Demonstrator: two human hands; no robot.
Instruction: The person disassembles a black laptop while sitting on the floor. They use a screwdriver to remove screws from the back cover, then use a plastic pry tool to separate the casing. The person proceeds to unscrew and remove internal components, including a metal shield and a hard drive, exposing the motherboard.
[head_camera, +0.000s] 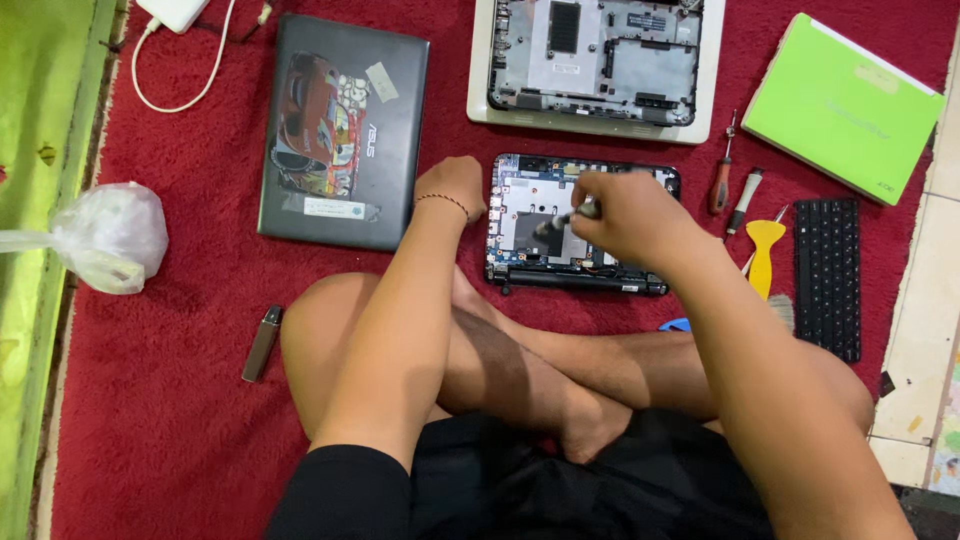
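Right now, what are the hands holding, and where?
The right hand grips a screwdriver by its handle. The left hand holds nothing, resting beside the opened laptop.

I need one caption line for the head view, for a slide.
Left hand steadies an opened laptop on red carpet; right hand holds a tool to it.

A red carpet (180, 400) carries a closed dark laptop (345, 130), an opened netbook (580, 225), a white laptop base (597, 65), a green netbook (843, 105), a loose keyboard (828, 275), screwdrivers (722, 170) and a plastic bag (105, 237).
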